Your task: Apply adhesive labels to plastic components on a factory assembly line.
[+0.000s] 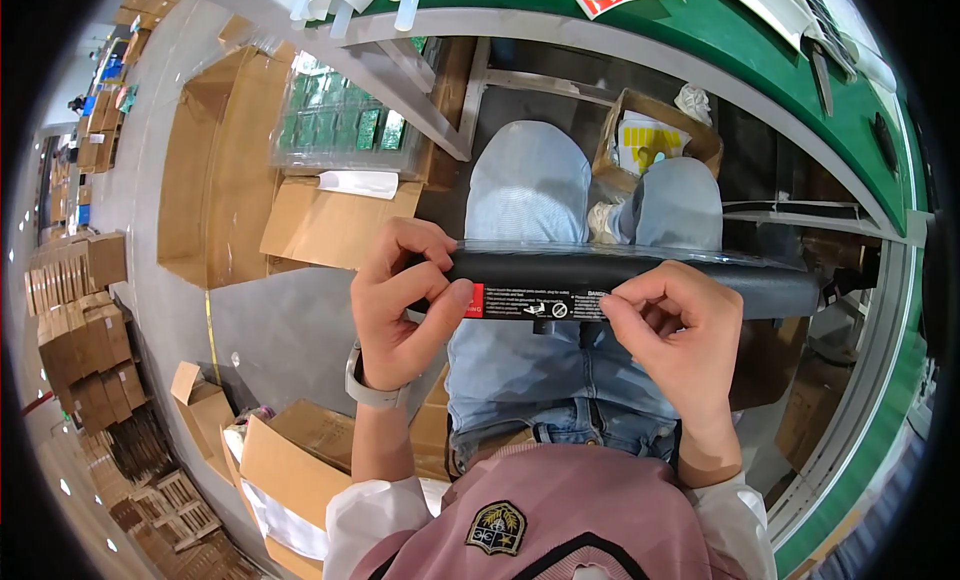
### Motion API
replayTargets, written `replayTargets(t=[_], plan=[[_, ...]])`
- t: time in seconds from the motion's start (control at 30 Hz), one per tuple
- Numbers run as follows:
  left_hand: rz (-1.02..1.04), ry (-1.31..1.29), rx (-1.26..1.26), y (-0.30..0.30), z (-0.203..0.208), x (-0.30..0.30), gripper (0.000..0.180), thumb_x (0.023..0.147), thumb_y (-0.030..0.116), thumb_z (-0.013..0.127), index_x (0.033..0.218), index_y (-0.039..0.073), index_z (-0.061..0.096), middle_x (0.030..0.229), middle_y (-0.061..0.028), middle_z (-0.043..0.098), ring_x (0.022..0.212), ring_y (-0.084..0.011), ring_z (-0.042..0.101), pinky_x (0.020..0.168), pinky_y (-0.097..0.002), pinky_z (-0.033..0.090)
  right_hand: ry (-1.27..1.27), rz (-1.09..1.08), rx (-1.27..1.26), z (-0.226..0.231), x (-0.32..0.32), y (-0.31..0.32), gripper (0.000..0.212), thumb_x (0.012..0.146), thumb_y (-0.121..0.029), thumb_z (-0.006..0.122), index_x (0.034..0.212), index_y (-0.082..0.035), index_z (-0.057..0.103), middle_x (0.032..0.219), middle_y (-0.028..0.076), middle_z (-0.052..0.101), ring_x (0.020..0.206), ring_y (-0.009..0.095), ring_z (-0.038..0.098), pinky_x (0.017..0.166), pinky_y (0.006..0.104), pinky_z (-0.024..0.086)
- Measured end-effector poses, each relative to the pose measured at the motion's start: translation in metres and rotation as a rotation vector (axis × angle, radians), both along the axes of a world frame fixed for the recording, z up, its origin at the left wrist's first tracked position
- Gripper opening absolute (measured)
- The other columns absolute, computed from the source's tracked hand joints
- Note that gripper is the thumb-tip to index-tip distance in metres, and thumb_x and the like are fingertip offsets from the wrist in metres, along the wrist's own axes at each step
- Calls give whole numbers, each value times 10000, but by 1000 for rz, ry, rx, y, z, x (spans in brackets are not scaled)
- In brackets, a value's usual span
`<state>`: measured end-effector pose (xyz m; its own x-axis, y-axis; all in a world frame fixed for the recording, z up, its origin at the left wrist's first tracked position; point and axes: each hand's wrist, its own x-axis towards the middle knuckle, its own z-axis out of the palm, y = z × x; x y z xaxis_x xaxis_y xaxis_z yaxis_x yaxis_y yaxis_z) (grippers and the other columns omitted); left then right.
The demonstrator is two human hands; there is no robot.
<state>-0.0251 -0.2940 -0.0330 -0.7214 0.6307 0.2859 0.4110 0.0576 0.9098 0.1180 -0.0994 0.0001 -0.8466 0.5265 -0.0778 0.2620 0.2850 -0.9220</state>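
A long black device with a smooth casing [770,285] lies across my thighs, its kind not clear from here. Along its near side runs a black and red warning label [540,302] with white print and small pictograms. My left hand [405,295], a light watch on its wrist, is closed with thumb and finger at the label's red left end. At the right part of the same label, my right hand [685,325] pinches with thumb and forefinger, the other fingers curled in. The label's far right end is hidden behind this hand. Clear film shows along the device's far edge.
A green-topped workbench [480,8] curves around the far and right sides. Under it stands a small carton [605,150] with paper inside. To my left are an open cardboard box [230,170], clear trays of green circuit boards [340,120] and another open box [290,460].
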Motion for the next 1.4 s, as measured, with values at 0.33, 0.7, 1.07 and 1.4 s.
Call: replayTargets(t=[0.33, 0.7, 1.07, 1.4], plan=[[37, 103, -38, 2, -1, 2, 217, 662, -54, 661, 613, 14, 460, 877, -112, 517, 778, -211, 566, 620, -279, 424, 14, 19, 91, -1, 0, -3, 123, 745, 32, 757, 738, -1, 639, 651, 19, 586, 505, 47, 526, 461, 193, 397], [3, -42, -39, -10, -12, -8, 403, 643, 21, 773, 545, 43, 383, 981, -148, 582, 878, -220, 583, 816, -312, 454, 26, 0, 75, -4, -1, -4, 120, 739, 46, 748, 718, 4, 638, 652, -17, 576, 530, -4, 471, 471, 152, 328], [80, -240, 102, -13, -22, -2, 430, 687, 14, 784, 559, 58, 375, 1018, -162, 604, 912, -189, 565, 802, -296, 447, 25, 36, 56, -5, -2, -2, 121, 737, 55, 747, 704, 14, 638, 651, -18, 583, 528, -9, 466, 466, 151, 335], [70, -233, 96, -13, -24, -2, 432, 697, 15, 784, 560, 60, 376, 1020, -161, 604, 894, -186, 567, 780, -293, 449, 27, 45, 126, -5, -2, -3, 140, 736, 28, 748, 707, -5, 616, 629, 19, 565, 488, 60, 520, 443, 207, 410]])
